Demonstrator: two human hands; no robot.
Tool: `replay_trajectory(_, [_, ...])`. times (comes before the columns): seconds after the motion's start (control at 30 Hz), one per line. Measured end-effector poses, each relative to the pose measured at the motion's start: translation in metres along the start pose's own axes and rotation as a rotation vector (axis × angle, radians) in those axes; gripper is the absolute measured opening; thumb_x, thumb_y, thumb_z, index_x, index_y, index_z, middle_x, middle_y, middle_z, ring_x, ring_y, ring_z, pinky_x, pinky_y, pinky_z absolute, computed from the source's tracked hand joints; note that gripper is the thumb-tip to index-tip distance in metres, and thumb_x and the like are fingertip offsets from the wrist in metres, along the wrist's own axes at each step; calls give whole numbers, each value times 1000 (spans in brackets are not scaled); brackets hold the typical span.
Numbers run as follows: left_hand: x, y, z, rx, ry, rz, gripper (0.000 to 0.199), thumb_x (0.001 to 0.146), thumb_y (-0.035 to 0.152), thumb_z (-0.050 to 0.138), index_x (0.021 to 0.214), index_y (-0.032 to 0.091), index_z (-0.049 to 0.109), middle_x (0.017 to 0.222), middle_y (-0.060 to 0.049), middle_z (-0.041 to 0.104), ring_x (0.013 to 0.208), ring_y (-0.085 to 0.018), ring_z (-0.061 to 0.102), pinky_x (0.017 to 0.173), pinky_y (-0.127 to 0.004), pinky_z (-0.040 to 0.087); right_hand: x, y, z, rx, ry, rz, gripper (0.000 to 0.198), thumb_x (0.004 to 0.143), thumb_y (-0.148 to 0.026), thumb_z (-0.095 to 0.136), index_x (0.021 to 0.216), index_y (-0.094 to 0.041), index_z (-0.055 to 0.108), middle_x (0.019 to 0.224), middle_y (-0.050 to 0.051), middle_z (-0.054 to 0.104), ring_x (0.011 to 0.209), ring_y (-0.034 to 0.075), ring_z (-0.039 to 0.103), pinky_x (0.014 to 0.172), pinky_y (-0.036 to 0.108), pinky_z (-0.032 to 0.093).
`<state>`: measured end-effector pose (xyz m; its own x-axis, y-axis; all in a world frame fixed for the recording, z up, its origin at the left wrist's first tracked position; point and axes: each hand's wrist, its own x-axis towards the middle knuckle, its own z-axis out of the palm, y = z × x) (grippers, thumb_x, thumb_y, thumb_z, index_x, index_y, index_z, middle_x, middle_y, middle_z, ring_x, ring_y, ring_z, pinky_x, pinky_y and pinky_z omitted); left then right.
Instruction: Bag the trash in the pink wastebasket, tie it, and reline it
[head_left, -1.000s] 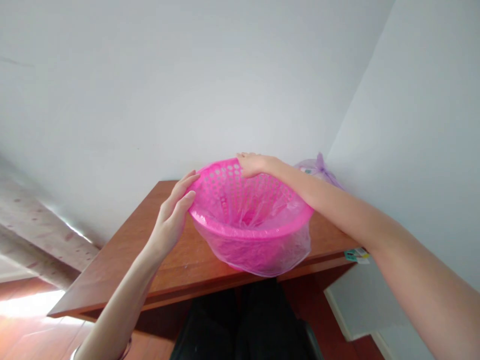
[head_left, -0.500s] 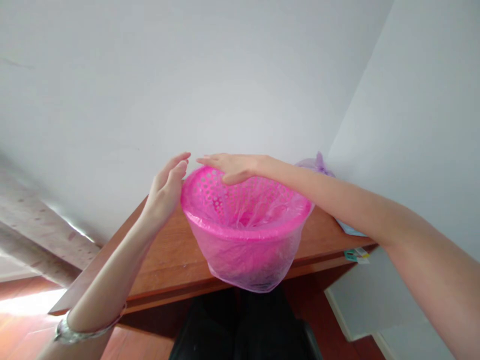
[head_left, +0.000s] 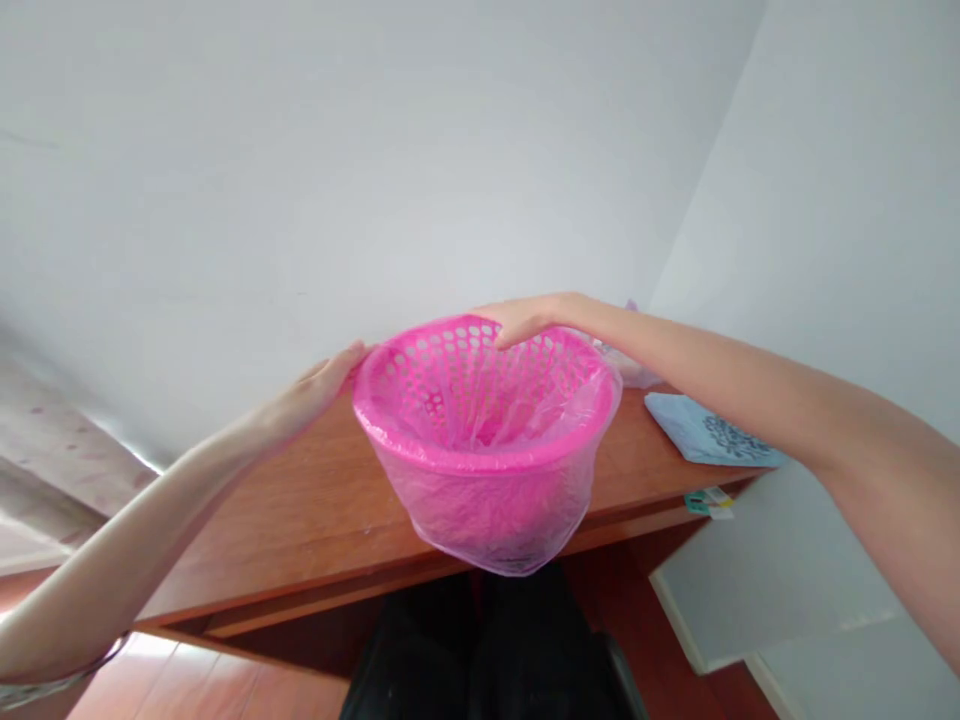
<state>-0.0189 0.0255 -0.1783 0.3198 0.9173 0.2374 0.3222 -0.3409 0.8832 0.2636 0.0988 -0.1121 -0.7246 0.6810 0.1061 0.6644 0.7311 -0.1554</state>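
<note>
A round pink plastic basket (head_left: 559, 462) with a holed wall stands at the front edge of the wooden table. A thin clear pinkish plastic bag (head_left: 491, 515) lines it, folded over the rim and hanging around the outside. At the far rim, my right hand (head_left: 525, 318) has its thumb on the inner side and its fingers over the back, partly hidden. My left hand (head_left: 326, 385) reaches the left side of the rim with fingers stretched out and touching it; the fingertips are partly hidden.
Behind my right forearm lies a folded light-blue cloth-like item (head_left: 705, 432) with a dark pattern. A purple-tied plastic bag (head_left: 634, 370) sits near the wall corner. The brown table (head_left: 300, 510) stands against a white wall, with a curtain (head_left: 67, 440) at the left.
My right hand has slid rightward along the far rim. My left hand has lowered onto the left rim, its forearm swinging outward. The basket's far rim and the blue item show more.
</note>
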Motion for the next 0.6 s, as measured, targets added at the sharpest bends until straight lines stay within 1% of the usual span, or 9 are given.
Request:
replay_trajectory(0.07, [-5, 0, -4, 65, 53, -6, 76, 97, 61, 28, 136, -1, 49, 140, -17, 51, 129, -32, 47, 116, -48, 25, -17, 7, -11, -8, -49, 94, 64, 77, -18, 64, 138, -5, 47, 141, 15, 49, 127, 27, 51, 110, 42, 40])
replay_trajectory(0.1, [-9, 4, -5, 149, 128, 6, 77, 97, 61, 27, 138, -1, 47, 143, -17, 48, 133, -32, 43, 116, -49, 23, -29, 7, -16, -1, -20, 111, 64, 82, -23, 62, 141, -5, 44, 145, 16, 43, 133, 28, 45, 113, 44, 36])
replay_trajectory(0.17, [-24, 20, -2, 383, 264, 106, 73, 98, 59, 29, 142, 3, 44, 146, -15, 46, 137, -32, 38, 117, -51, 21, -57, -5, -23, 43, 119, 50, 58, 89, -29, 55, 142, -8, 44, 147, 13, 42, 137, 27, 41, 116, 46, 31])
replay_trajectory(0.23, [-44, 45, 9, 593, 291, 311, 60, 99, 51, 34, 142, 11, 48, 144, -9, 50, 135, -30, 42, 115, -50, 28, -90, -29, -23, 99, 242, -81, 48, 94, -31, 46, 138, -12, 50, 143, 8, 49, 134, 24, 45, 115, 44, 33])
replay_trajectory(0.3, [-67, 72, 30, 714, 264, 585, 41, 99, 36, 43, 130, 17, 59, 141, -5, 53, 127, -25, 53, 110, -41, 40, -123, -59, -15, 126, 290, -226, 42, 96, -29, 42, 134, -15, 55, 137, 6, 55, 131, 20, 49, 114, 39, 37])
replay_trajectory(0.37, [-86, 93, 55, 797, 241, 892, 22, 90, 20, 58, 110, 17, 67, 123, -4, 66, 110, -17, 64, 100, -29, 50, -151, -84, -1, 110, 285, -352, 41, 96, -26, 41, 133, -16, 56, 134, 6, 58, 130, 17, 50, 112, 36, 39])
replay_trajectory(0.43, [-94, 102, 77, 839, 187, 1056, 17, 86, 14, 63, 102, 16, 66, 107, -4, 72, 101, -15, 68, 94, -24, 53, -172, -96, 15, 63, 307, -422, 41, 95, -25, 43, 133, -15, 55, 132, 8, 59, 131, 18, 49, 112, 36, 40])
replay_trajectory(0.5, [-92, 101, 92, 842, 108, 1076, 16, 88, 18, 62, 103, 15, 66, 104, -6, 72, 101, -17, 68, 92, -27, 55, -188, -94, 31, 4, 356, -412, 43, 94, -25, 46, 134, -14, 54, 131, 9, 60, 132, 19, 48, 112, 38, 40])
replay_trajectory(0.6, [-80, 92, 99, 792, 7, 943, 21, 92, 30, 57, 105, 16, 68, 101, -7, 73, 93, -20, 70, 84, -30, 57, -204, -70, 47, -25, 410, -270, 45, 93, -26, 47, 138, -17, 51, 136, 9, 56, 132, 20, 48, 114, 42, 37])
